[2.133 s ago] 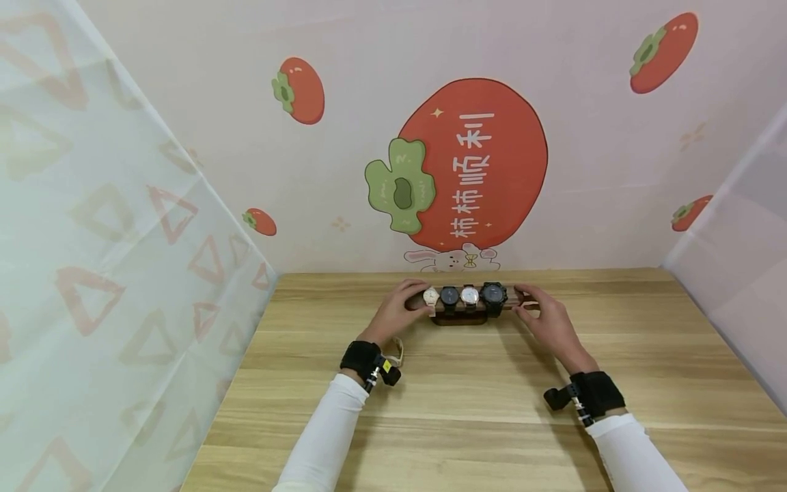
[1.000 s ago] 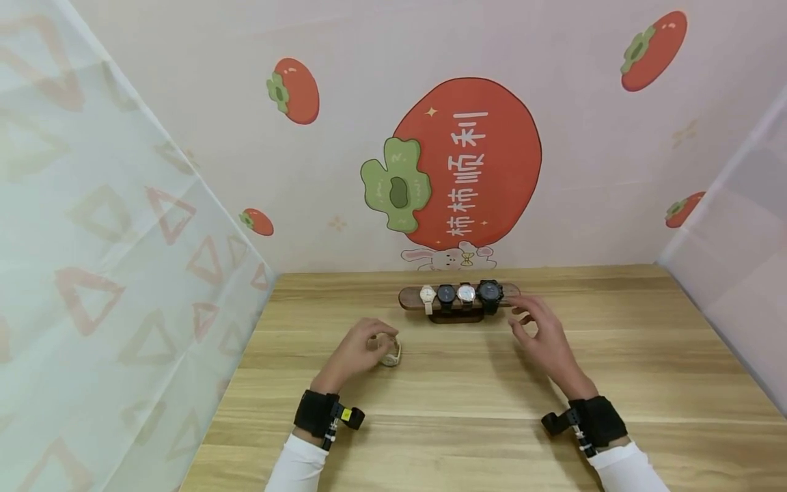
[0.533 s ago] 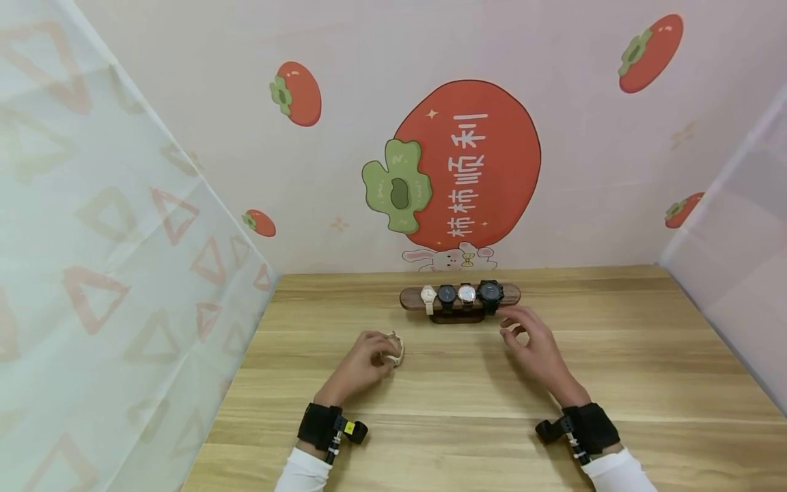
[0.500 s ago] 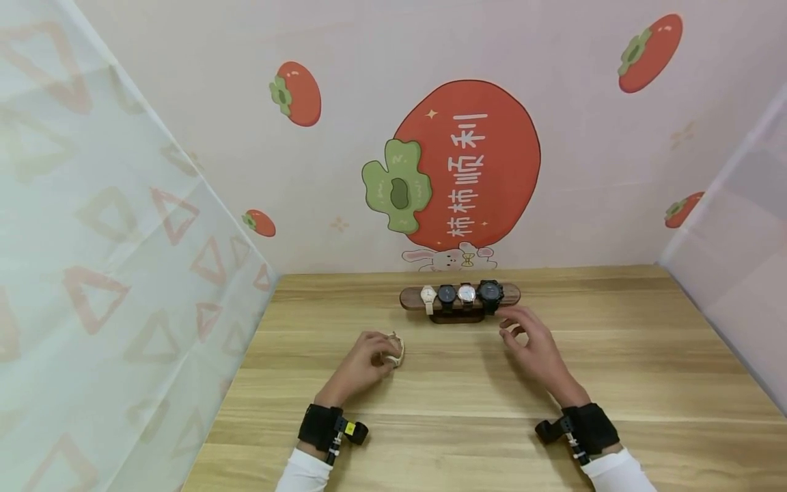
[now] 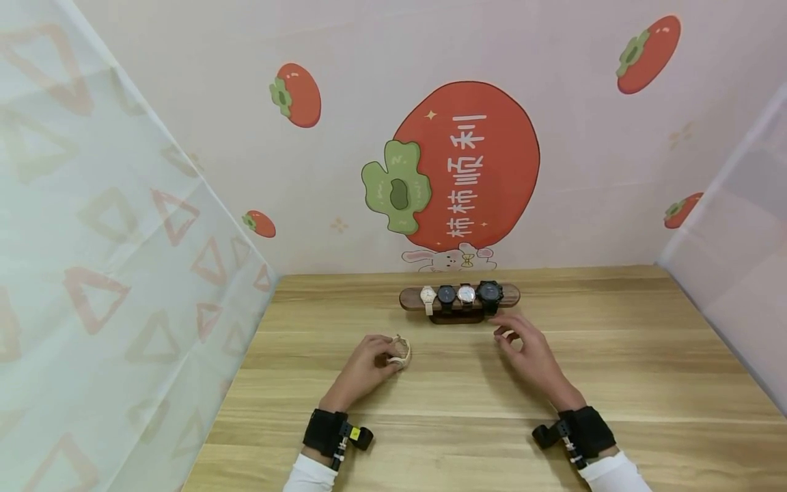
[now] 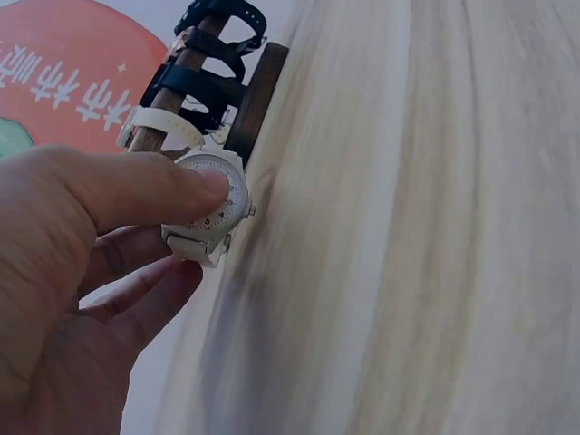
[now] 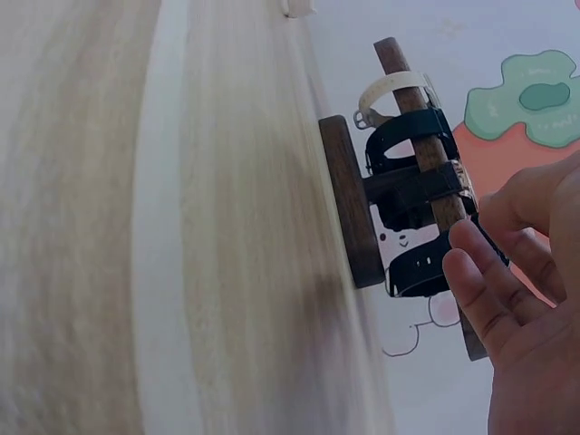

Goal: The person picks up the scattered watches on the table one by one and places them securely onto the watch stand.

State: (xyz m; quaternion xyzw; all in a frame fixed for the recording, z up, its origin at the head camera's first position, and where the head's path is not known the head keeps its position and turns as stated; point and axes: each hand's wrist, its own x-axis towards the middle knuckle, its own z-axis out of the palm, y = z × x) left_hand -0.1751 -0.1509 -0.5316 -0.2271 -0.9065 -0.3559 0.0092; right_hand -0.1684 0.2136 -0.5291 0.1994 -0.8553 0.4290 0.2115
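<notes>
My left hand (image 5: 369,365) pinches a white wristwatch (image 6: 217,177) on the table, thumb on the dial and fingers behind the band. In the head view its band (image 5: 403,348) stands in a loop beside my fingertips. Behind it is a dark wooden watch stand (image 5: 410,299). A white watch (image 5: 427,296), two black watches and a silver-rimmed watch (image 5: 466,294) with a pale dial hang on its bar. My right hand (image 5: 530,355) holds nothing; its fingers are loosely bent near the front right of the stand, by the large black watch (image 5: 490,294).
The wooden table (image 5: 455,430) meets a back wall (image 5: 332,164) printed with persimmons just behind the stand. A pale side wall (image 5: 154,287) rises at the left, another (image 5: 738,260) at the right. Black straps with small cameras circle both wrists.
My left hand left the stand's left end, came down to the loose white watch and took hold of it, shifting slightly right. My right hand let go of the stand and drew back toward the left.
</notes>
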